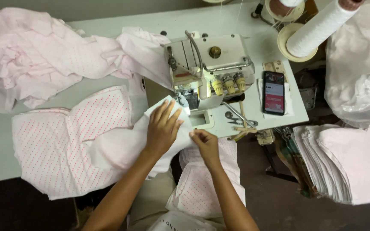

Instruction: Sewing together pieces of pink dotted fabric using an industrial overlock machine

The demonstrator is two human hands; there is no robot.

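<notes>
The left hand (pixel 162 128) lies flat and spread, fingers extended, pressing down on the white-and-pink dotted cotton fabric piece (pixel 120 145) just in front of the presser foot of the cream-coloured overlock sewing machine (pixel 208 70). The right hand (pixel 205 143) is closed in a pinch, thumb and fingertips gripping the near edge of that same fabric at the front lip of the white sewing table (pixel 108 87). The fabric itself runs from under the needle area leftward across the table and drapes over the edge toward the lap, where another dotted panel hangs. To do this feeding well, the flat left palm looks best kept behind the foot and off to its side, steering the cloth without stretching it, while the pinching right hand holds the two raw edges level so they meet the knife evenly; tension ought to be light, since a knit like this probably ripples if pulled. A heap of pale pink cloth (pixel 35 55) sits at the far left, well apart. A black smartphone with a lit screen (pixel 273 92) rests right of the machine, near metal scissors (pixel 238 117), and a stack of cut pink panels (pixel 343 162) waits at the far right.
</notes>
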